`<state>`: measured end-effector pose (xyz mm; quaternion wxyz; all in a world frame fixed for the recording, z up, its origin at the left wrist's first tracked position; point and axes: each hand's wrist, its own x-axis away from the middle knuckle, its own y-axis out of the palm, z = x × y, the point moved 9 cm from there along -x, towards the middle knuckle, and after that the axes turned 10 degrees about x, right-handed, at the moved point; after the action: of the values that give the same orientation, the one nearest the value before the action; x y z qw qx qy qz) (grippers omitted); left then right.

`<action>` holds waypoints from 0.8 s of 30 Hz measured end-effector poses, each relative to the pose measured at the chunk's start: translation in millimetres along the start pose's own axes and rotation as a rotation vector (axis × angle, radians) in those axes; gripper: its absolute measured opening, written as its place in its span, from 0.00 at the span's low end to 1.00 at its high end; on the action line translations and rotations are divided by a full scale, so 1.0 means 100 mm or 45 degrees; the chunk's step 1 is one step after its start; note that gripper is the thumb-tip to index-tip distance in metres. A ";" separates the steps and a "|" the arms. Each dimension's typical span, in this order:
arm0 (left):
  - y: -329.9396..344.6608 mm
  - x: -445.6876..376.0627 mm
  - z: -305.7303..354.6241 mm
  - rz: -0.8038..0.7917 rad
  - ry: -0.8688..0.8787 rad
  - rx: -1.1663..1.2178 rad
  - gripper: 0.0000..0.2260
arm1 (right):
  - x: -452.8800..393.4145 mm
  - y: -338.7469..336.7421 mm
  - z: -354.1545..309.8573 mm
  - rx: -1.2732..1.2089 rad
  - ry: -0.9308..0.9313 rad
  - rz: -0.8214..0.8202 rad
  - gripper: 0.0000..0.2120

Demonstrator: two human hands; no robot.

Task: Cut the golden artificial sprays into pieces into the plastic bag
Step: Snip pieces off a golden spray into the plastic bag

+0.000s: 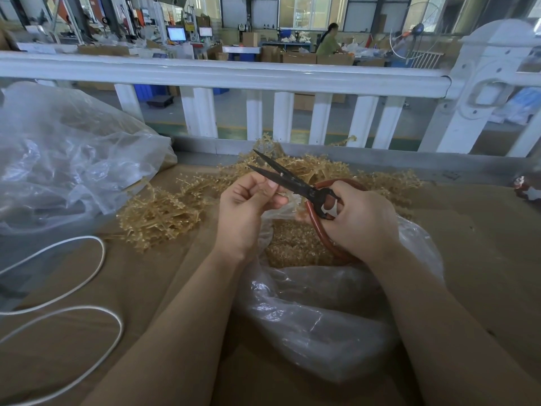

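Observation:
Golden artificial sprays lie heaped on the brown cardboard-covered table, from the left of my hands to behind them. My right hand grips the red-brown handles of black scissors, whose blades stand apart and point up-left. My left hand pinches a small thin golden piece right beside the blades. Below both hands sits an open clear plastic bag holding cut golden bits.
A big crumpled clear plastic bag fills the left side. A white cable loops over the table at lower left. A white railing runs along the table's far edge. A small red-and-white object sits at far right.

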<state>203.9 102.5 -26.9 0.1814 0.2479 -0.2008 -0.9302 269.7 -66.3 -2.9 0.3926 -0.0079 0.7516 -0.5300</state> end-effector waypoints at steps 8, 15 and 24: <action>-0.02 0.01 0.06 0.095 0.069 -0.092 0.05 | 0.00 0.02 0.01 0.033 -0.002 0.000 0.25; 0.00 0.05 0.07 0.132 0.099 -0.355 0.07 | 0.00 0.08 0.01 0.039 -0.026 -0.031 0.26; 0.08 0.04 0.10 0.070 0.101 -0.375 0.05 | 0.02 0.05 -0.05 -0.098 -0.043 -0.007 0.20</action>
<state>197.1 96.5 -17.0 0.2489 0.2495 -0.0614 -0.9338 267.1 -61.3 -7.6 0.4031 -0.0340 0.7646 -0.5017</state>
